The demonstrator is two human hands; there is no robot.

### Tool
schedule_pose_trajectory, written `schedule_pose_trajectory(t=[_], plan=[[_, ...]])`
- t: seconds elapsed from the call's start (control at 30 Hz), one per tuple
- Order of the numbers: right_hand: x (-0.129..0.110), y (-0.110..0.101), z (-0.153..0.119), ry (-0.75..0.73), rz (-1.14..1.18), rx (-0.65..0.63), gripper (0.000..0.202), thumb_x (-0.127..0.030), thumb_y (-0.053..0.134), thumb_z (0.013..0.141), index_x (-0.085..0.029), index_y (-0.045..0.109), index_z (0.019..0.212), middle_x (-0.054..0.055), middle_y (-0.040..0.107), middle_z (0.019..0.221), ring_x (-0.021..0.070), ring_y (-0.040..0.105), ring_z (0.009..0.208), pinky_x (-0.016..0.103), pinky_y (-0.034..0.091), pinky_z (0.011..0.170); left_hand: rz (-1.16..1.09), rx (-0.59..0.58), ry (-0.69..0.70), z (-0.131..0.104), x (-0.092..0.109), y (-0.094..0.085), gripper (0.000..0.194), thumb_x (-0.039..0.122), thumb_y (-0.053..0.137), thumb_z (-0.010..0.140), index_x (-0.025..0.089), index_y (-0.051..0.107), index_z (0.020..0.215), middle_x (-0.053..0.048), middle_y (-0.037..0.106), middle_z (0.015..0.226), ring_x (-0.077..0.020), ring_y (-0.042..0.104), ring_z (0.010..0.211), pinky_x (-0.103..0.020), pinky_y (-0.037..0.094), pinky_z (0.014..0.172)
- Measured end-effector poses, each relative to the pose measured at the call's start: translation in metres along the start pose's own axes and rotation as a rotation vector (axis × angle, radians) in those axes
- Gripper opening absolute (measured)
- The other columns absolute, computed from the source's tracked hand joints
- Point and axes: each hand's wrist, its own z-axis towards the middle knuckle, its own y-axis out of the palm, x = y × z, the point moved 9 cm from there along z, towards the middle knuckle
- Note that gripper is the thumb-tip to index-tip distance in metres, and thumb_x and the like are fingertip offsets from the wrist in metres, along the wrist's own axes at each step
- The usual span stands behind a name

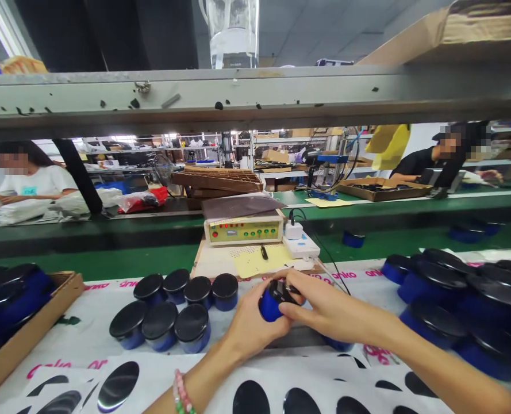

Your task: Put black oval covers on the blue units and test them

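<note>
Between my two hands, in front of the control box, is a round blue part with a glossy black top [269,307]. My left hand [255,316] is wrapped round its side. The fingers of my right hand [304,296] are closed over its black top and far edge; whether they pinch something thin there I cannot make out. To the left stand several similar blue parts with black tops [158,325] in two rows. Below my hands lie white sheets with black oval discs [250,398]. Another blue part [338,344] is partly hidden under my right forearm.
A cardboard box [72,284] of blue parts stands at left, and a pile of more [436,293] at right. Ahead are a control box [243,229], a white power strip [300,246] and a green conveyor [173,247]. A shelf beam [255,95] crosses above; two people sit beyond.
</note>
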Motion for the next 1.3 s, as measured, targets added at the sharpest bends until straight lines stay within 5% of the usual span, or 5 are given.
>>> schedule_pose_trajectory(t=[0.5,0.63,0.87,1.0,1.3], plan=[[0.009,0.024,-0.006,0.009,-0.032,0.094,0.006,-0.019,0.048,0.081,-0.02,0.042,0.079,0.004,0.052,0.096,0.0181,0.051,0.085,0.032,0.042,0.074,-0.005,-0.189,0.024,-0.005,0.004,0.019,0.04,0.016,0.072,0.066,0.023,0.059,0.103,0.002,0.066,0.099,-0.0173,0.061,0.087,-0.027,0.048,0.08],[0.014,0.032,-0.014,0.044,-0.094,0.054,0.006,-0.024,0.048,0.084,-0.02,0.047,0.088,0.007,0.052,0.103,0.0204,0.053,0.088,0.032,0.043,0.074,0.025,-0.235,0.016,-0.007,-0.002,0.026,0.051,0.021,0.077,0.064,0.025,0.058,0.111,0.0,0.064,0.108,-0.0214,0.059,0.098,-0.033,0.045,0.091],[0.055,-0.034,-0.043,0.344,-0.259,0.183,0.026,-0.048,0.044,0.087,-0.022,0.047,0.089,0.004,0.058,0.074,0.0219,0.056,0.066,0.031,0.038,0.059,0.071,-0.288,-0.03,-0.013,-0.009,0.029,0.071,0.028,0.085,0.057,0.026,0.052,0.119,-0.002,0.056,0.121,-0.0233,0.049,0.114,-0.036,0.038,0.101],[0.085,-0.012,-0.066,0.448,-0.196,-0.054,0.027,-0.041,0.061,0.073,-0.022,0.044,0.08,0.005,0.062,0.082,0.0242,0.059,0.073,0.031,0.038,0.059,0.077,-0.298,-0.063,-0.014,-0.013,0.037,0.073,0.021,0.086,0.054,0.026,0.051,0.119,-0.001,0.057,0.12,-0.0238,0.049,0.114,-0.036,0.037,0.101],[0.084,0.002,-0.047,0.34,-0.123,-0.016,0.017,-0.024,0.055,0.071,-0.022,0.039,0.077,0.001,0.055,0.081,0.0181,0.052,0.07,0.028,0.037,0.059,0.108,-0.182,-0.145,-0.012,-0.023,0.028,0.068,0.017,0.076,0.065,0.022,0.044,0.125,-0.007,0.052,0.126,-0.0253,0.048,0.116,-0.041,0.035,0.103]])
